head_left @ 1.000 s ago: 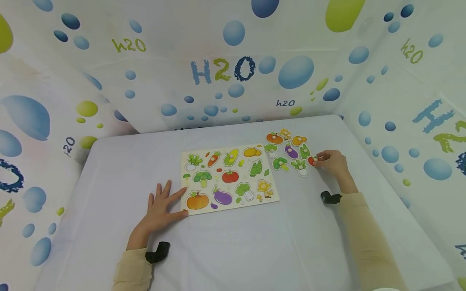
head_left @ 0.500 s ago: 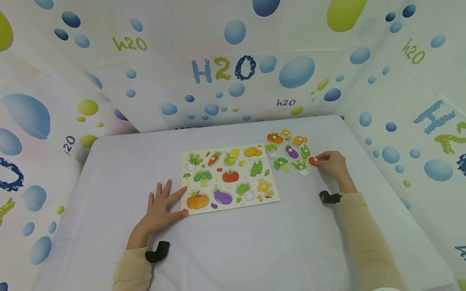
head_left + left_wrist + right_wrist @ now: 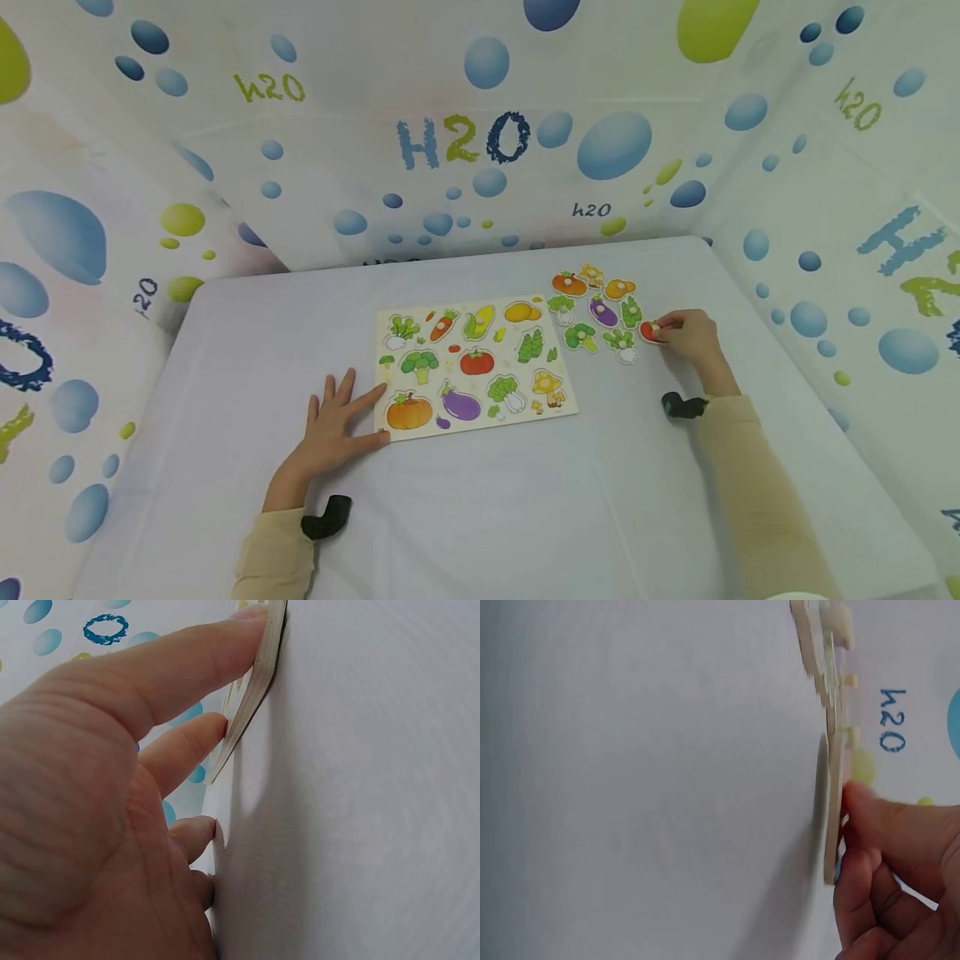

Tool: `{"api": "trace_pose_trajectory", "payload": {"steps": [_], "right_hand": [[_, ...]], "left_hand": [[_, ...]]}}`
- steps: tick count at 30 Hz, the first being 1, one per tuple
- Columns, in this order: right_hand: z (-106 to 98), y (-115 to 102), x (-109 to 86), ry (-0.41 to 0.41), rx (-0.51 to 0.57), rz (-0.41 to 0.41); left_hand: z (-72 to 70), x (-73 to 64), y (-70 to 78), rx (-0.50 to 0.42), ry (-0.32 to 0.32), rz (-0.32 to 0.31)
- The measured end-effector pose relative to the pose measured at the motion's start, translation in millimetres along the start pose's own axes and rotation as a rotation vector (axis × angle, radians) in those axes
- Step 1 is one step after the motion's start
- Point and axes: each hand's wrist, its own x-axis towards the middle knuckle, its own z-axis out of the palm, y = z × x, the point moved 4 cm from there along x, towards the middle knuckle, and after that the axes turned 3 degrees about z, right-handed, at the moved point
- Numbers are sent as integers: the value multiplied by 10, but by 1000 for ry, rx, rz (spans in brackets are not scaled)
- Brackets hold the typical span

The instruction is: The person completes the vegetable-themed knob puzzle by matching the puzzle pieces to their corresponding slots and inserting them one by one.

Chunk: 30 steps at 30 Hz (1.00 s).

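A flat wooden puzzle board (image 3: pixel 442 429) printed with vegetables lies in the middle of the table. Its left edge is touched by my left hand (image 3: pixel 327 429), thumb and index finger on the corner area and the other fingers spread on the cloth. In the left wrist view the thumb (image 3: pixel 202 656) presses on the board's edge (image 3: pixel 259 675). To the right of the board, my right hand (image 3: pixel 688 337) pinches a tomato puzzle piece (image 3: pixel 648 331) by its top. The right wrist view shows this tomato piece (image 3: pixel 832 825) edge-on, close over the white cloth, beside other knobbed pieces.
Several loose pieces lie grouped at the board's upper right, among them a pumpkin (image 3: pixel 567 284), an eggplant (image 3: pixel 603 312), a broccoli (image 3: pixel 580 337) and a radish (image 3: pixel 621 344). A white cloth covers the table (image 3: pixel 480 517). Patterned curtains (image 3: pixel 337 125) stand around its back and sides.
The right hand keeps its pinch on the tomato piece and has barely shifted to the right. The left hand and the board stay in place.
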Motion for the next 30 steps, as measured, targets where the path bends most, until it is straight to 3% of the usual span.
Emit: {"api": "trace_pose_trajectory", "payload": {"steps": [5, 11, 21, 26, 30], "right_hand": [[-68, -134, -62, 46, 5, -34], [27, -506, -191, 32, 48, -60], [387, -1202, -442, 24, 94, -220], [644, -1503, -560, 5, 126, -314], [865, -1702, -629, -34, 135, -344]], "left_hand": [[-7, -2, 2, 2, 3, 3], [-11, -2, -2, 2, 3, -5], [7, 6, -1, -3, -3, -4], [6, -1, 1, 1, -4, -12], [-1, -4, 14, -4, -4, -10]]}}
